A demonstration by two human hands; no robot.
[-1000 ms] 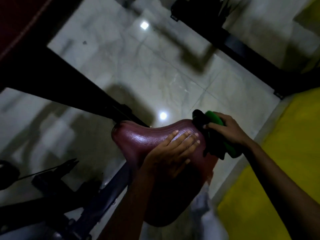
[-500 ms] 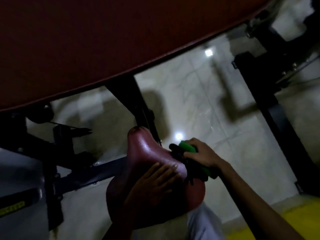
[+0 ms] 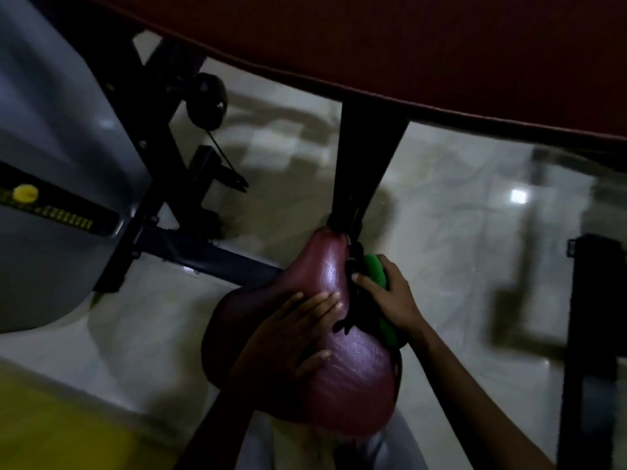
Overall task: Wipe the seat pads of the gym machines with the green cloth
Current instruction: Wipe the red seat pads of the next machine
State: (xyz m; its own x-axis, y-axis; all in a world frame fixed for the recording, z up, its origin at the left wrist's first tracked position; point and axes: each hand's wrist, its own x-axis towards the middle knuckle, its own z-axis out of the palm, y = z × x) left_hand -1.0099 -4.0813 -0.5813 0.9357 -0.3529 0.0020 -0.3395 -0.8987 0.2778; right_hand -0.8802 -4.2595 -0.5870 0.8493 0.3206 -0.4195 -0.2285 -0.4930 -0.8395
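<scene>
Right grip [image 3: 390, 293] bunches the green cloth [image 3: 378, 276] against the maroon seat pad's [image 3: 353, 364] edge; beside it, left grip [image 3: 288, 337] lies spread flat on the pad.

Dim, underexposed scene, bright ceiling-light glare spot on the glossy marble floor [image 3: 475, 212], sheen on the maroon seat pad [image 3: 334, 266], motion-blurred edges, deep shadows.

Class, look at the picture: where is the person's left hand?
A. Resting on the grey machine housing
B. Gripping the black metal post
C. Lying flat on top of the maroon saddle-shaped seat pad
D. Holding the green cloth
C. The left hand lies open with fingers spread on the maroon saddle-shaped seat pad, while the right hand grips the green cloth at the pad's side.
</scene>
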